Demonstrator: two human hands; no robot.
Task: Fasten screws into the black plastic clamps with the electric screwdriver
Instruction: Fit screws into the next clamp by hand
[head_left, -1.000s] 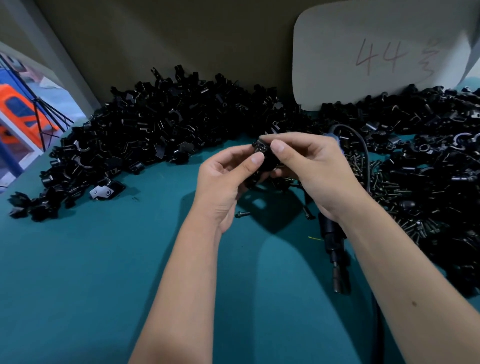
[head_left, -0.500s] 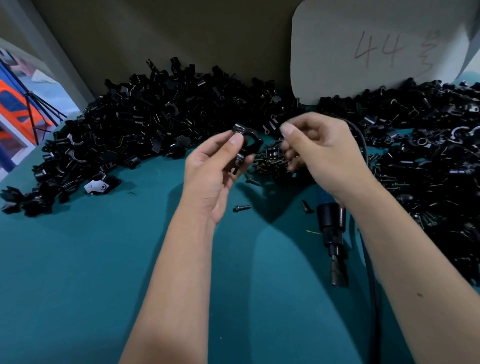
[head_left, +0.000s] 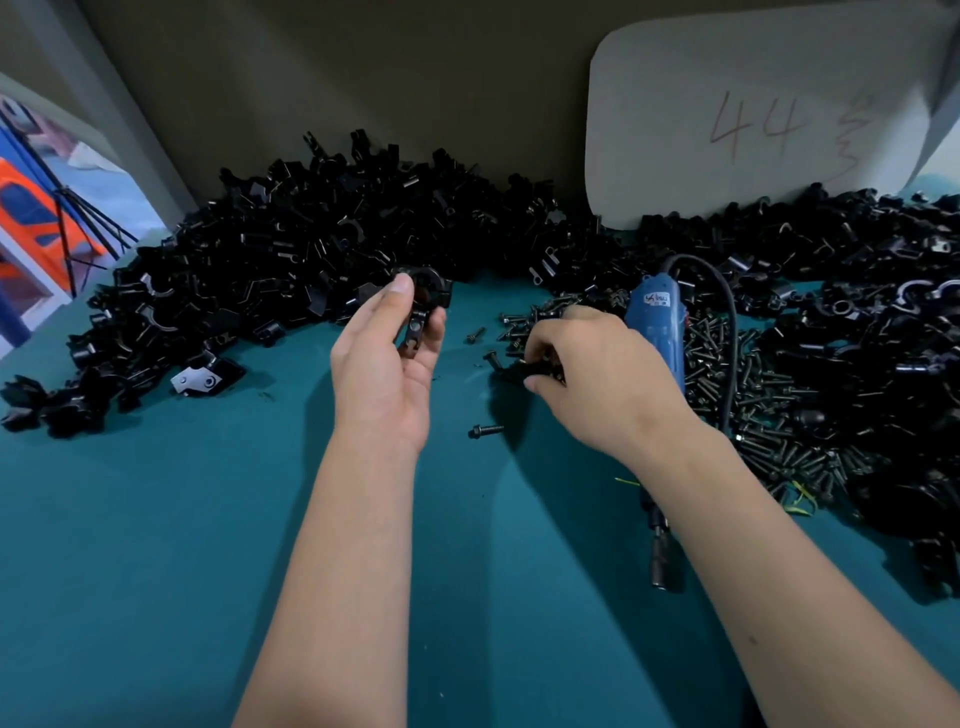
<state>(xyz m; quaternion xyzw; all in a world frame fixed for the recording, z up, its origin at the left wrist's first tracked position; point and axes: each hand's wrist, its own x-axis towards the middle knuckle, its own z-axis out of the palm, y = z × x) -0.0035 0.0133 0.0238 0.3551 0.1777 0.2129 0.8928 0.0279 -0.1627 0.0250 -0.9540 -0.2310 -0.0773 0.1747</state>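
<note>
Your left hand (head_left: 387, 364) holds one black clamp (head_left: 423, 301) between the thumb and the curled fingers, above the middle of the teal table (head_left: 156, 545). Your right hand (head_left: 597, 379) is down on the heap of screws (head_left: 753, 395) toward the right edge, fingers curled; whether they pinch a screw, I cannot tell. The blue electric screwdriver (head_left: 657, 332) lies just beside this hand. One loose screw (head_left: 485, 431) lies between your wrists.

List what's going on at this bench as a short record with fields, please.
Left hand: holds a black clamp above the table
Right hand: down in the screws, fingers curled; what it grips is unclear
Screwdriver: blue, lying on the table under the right forearm
Loose screw: alone on the green table
Clamp pile: along the back
</note>
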